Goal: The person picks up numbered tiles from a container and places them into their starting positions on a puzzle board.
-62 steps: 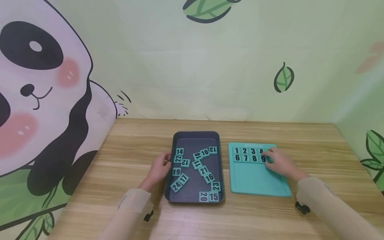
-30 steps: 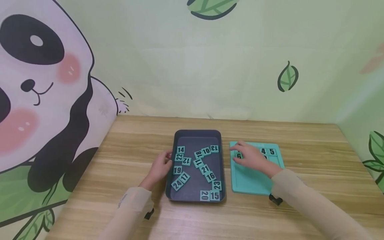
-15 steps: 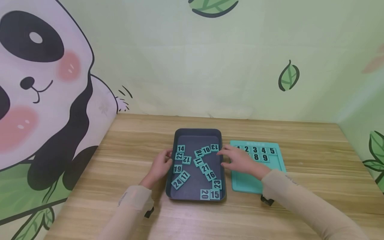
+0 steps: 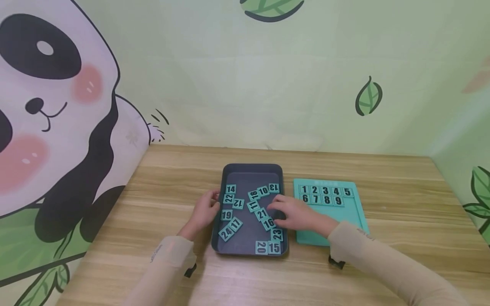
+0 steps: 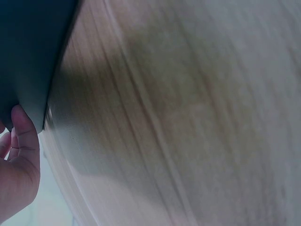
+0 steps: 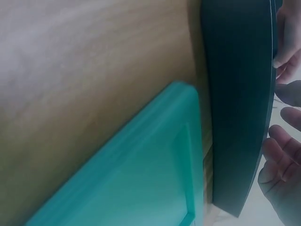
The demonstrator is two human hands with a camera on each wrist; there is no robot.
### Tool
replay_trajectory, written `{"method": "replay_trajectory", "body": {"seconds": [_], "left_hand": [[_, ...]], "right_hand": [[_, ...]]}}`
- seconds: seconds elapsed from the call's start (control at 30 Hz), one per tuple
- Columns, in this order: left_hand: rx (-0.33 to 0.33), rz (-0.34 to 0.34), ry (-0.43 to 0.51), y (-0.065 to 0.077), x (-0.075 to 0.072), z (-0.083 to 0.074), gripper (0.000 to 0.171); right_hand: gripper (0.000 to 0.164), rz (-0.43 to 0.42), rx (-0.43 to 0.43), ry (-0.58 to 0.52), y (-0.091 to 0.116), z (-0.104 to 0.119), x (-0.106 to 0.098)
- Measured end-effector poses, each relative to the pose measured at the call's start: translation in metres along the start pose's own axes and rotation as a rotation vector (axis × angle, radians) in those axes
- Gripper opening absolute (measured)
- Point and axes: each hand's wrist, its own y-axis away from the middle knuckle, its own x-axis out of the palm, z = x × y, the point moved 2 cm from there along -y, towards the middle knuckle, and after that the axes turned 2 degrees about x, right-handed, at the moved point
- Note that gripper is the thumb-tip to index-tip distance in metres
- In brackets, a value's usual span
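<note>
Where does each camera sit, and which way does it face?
Head: on the head, looking forward and down at tray, board, table; left-hand grip, right-hand grip, sleeves show.
Left wrist: on that wrist, facing tray's outer side and table; left-hand grip at left edge.
Right wrist: on that wrist, facing board and tray; both grips at right edge.
Head and right wrist share board, tray, both grips.

Wood-grained table (image 4: pixel 164 191) here, dark tray (image 4: pixel 247 233) lying short of its far edge, teal board (image 4: pixel 342 216) just beside, rightward.
</note>
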Motion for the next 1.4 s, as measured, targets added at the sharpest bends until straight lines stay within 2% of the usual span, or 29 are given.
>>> {"method": "replay_trajectory", "body": {"seconds": [0.3, 0.53, 0.7, 0.8, 1.07, 1.4], "left_hand": [[0.005, -0.003, -0.006, 0.001, -0.001, -0.001, 0.041], [-0.001, -0.007, -0.002, 0.002, -0.001, -0.001, 0.04], [-0.005, -0.006, 0.006, 0.002, 0.0, -0.001, 0.041], [-0.004, -0.009, 0.009, 0.001, 0.0, 0.0, 0.041], [0.0, -0.008, 0.007, 0.001, 0.0, -0.001, 0.04], [0.003, -0.02, 0.001, 0.001, 0.0, 0.0, 0.04]], "right_hand": [[0.033, -0.001, -0.041, 0.034, -0.003, 0.01, 0.006], [0.034, -0.051, 0.047, 0.105, -0.03, -0.003, 0.007], [0.037, -0.033, 0.135, 0.105, -0.047, -0.014, 0.007], [0.038, -0.029, 0.159, 0.097, -0.054, -0.017, 0.007], [0.038, -0.042, 0.183, 0.152, -0.066, -0.023, 0.009], [0.04, -0.002, 0.186, 0.237, -0.075, -0.028, 0.011]]}}
